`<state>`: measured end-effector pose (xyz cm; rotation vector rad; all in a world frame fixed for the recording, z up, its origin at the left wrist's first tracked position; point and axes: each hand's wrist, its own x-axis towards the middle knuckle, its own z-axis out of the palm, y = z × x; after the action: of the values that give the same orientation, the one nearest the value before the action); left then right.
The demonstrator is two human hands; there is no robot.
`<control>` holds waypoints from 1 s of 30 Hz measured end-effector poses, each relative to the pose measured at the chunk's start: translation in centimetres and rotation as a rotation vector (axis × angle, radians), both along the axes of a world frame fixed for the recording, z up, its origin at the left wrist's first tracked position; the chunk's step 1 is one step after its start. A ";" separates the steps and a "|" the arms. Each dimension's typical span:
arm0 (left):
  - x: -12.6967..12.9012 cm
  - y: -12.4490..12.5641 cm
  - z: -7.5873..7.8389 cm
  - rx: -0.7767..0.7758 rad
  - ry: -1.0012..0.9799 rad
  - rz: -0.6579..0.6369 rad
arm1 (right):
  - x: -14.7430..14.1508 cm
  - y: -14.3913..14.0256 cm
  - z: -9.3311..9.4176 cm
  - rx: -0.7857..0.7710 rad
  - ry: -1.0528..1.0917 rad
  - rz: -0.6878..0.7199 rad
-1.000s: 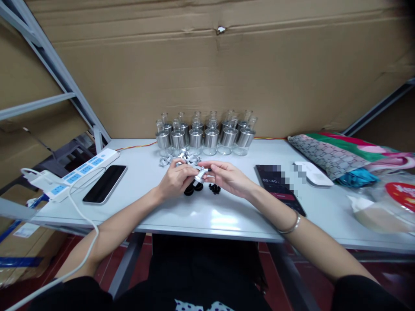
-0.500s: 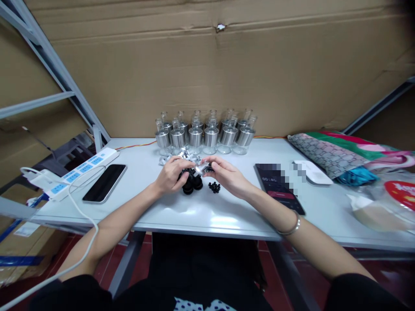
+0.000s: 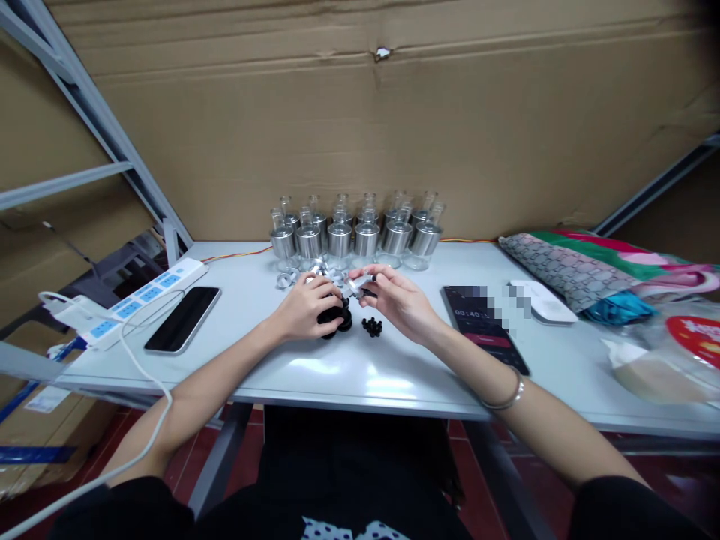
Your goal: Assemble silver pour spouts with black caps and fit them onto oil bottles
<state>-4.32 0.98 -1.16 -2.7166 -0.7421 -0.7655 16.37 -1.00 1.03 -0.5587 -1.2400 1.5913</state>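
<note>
My right hand [image 3: 406,306] pinches a shiny silver metal ring [image 3: 356,286] between thumb and fingers, raised a little above the table. To its left, my left hand [image 3: 304,307] curls over a heap of black round parts [image 3: 344,321], with thumb and fingers closed around one of them; the palm hides most of the heap. Just behind that hand lie several loose silver rings [image 3: 286,279]. A small cluster of tiny black pieces [image 3: 372,326] rests below the right hand's fingertips.
Two rows of glass bottles with silver metal bodies [image 3: 340,241] stand at the back against cardboard [image 3: 360,127]. On the left are a phone [image 3: 183,319] and a power strip [image 3: 147,298]. Rightward lie another phone [image 3: 484,330], a white device [image 3: 548,301] and a patterned bag [image 3: 568,262].
My left hand has moved away from the silver ring, down onto the black parts, and closed there. My right hand still holds the ring, now slightly further right and tilted.
</note>
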 end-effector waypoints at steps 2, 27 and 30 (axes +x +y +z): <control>0.1 0.0 -0.1 0.030 -0.016 -0.025 | 0.0 0.0 0.1 0.007 -0.012 0.010; 0.6 -0.5 -0.1 0.088 -0.297 -0.211 | 0.9 0.7 0.0 -0.047 0.046 0.138; 0.7 -0.6 0.0 0.103 -0.272 -0.219 | 0.9 0.8 0.0 -0.046 0.024 0.135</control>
<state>-3.62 0.42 -1.21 -2.6580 -0.4434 -1.2059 17.30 -0.16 1.01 -0.4916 -1.2478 1.7379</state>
